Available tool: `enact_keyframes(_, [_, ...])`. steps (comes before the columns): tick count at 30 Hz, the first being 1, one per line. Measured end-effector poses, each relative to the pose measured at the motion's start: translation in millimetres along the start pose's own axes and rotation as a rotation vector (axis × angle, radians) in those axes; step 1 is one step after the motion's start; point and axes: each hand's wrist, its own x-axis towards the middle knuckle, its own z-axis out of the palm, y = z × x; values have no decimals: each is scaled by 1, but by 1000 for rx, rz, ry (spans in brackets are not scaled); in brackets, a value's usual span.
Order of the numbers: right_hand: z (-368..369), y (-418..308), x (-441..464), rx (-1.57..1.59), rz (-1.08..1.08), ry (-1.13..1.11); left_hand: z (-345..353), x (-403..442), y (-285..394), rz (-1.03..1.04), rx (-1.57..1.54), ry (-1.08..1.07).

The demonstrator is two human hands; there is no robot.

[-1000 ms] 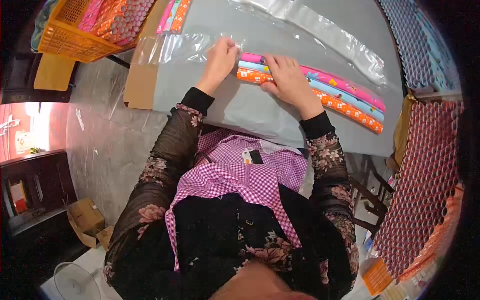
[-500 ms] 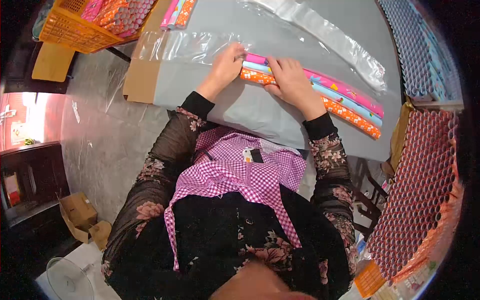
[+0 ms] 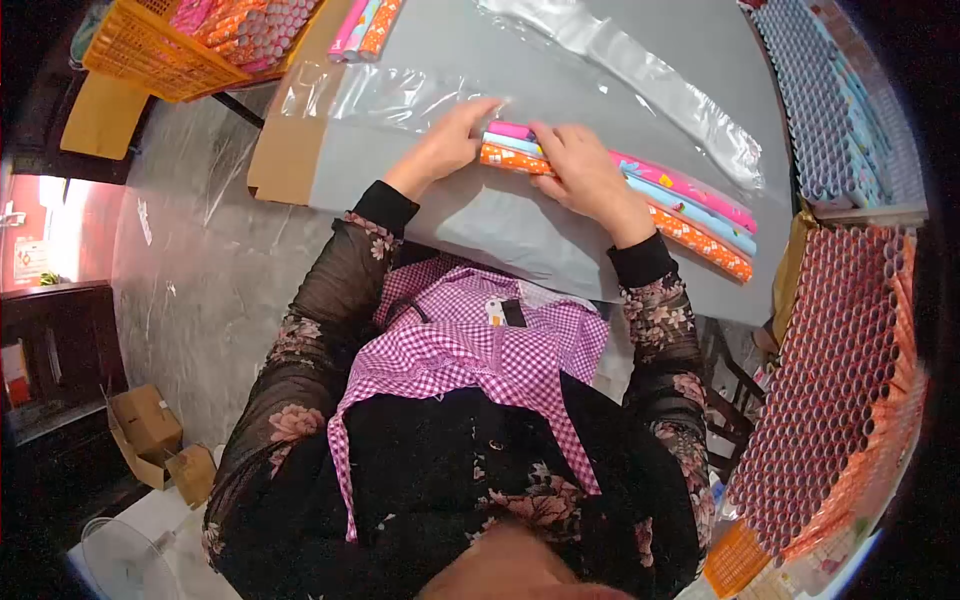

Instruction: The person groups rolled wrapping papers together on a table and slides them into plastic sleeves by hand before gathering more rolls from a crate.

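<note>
Three long patterned rolls lie side by side on the grey table: a pink roll (image 3: 690,188), a light blue roll (image 3: 700,214) and an orange roll (image 3: 700,240). My right hand (image 3: 583,172) is wrapped over them near their left end. Just left of that end, my left hand (image 3: 450,142) has its fingers bent together at the edge of a clear plastic sleeve (image 3: 400,97); whether it pinches the film cannot be made out. The sleeve lies flat, stretching left from the rolls.
More clear sleeves (image 3: 640,70) lie behind the rolls. Another roll set (image 3: 365,28) is at the table's back left, beside an orange basket (image 3: 150,55) of rolls. Stacked red rolls (image 3: 820,370) and blue rolls (image 3: 820,110) stand at the right. A cardboard flap (image 3: 285,160) borders the table's left.
My left hand has shifted slightly down and its fingers now point more to the right. The rolls' right end has moved a little left and down in view. My right hand stays over them.
</note>
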Motion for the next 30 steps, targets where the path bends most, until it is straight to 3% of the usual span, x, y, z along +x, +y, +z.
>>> enact_keyframes(6, [3, 2, 4, -5, 26, 3, -3, -11, 9, 157, 99, -35])
enact_keyframes(11, [3, -1, 5, -4, 55, -30, -1, -23, 16, 84, 87, -53])
enact_keyframes(14, [11, 2, 5, -11, 57, -30, 5, -30, 9, 180, 170, 49])
enact_keyframes(20, [14, -1, 7, -56, 69, 11, 14, -42, 10, -1, -20, 231])
enact_keyframes(25, [20, -2, 8, -58, 78, 27, 17, -45, 8, 186, 190, 411])
enact_keyframes(30, [26, -3, 13, -70, 79, 42, 13, -50, 26, 204, 234, 425])
